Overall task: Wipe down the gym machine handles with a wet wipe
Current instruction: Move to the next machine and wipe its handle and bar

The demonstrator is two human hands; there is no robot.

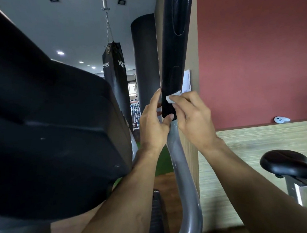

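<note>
Wiping station: upright black foam handle [173, 47] of a gym machine, seated on a curved grey metal tube [181, 169] that runs down toward the bottom edge of the view.
Wet wipe: small white wet wipe [171, 97], bunched, pressed against the right side of the handle near its lower end; a corner of it sticks out above the fingers.
Right hand: right hand [194, 119] pinches the wipe between its fingertips and holds it against the foam; fingers curled, back of the hand toward the camera.
Left hand: left hand [152, 123] grips the bottom end of the handle from the left; the thumb lies across the front, right at the join of foam and tube, while the other fingers wrap behind, only partly visible.
Handle position: centre of view, tilted slightly, in front of a wood-panelled pillar [189, 150].
Left foreground: large black machine console housing [50, 132], close to the camera, out of focus.
Background: black punching bag [116, 77] hanging by a chain from the ceiling; dark round column [145, 62] just to its right.
Right side: red wall [262, 54] above a wood-grain ledge; a small white controller [281, 119] lies on the ledge.
Lower right: black bicycle saddle [288, 163] on a grey post.
Paper: white sheet [186, 81] fixed to the pillar, just behind the handle.
</note>
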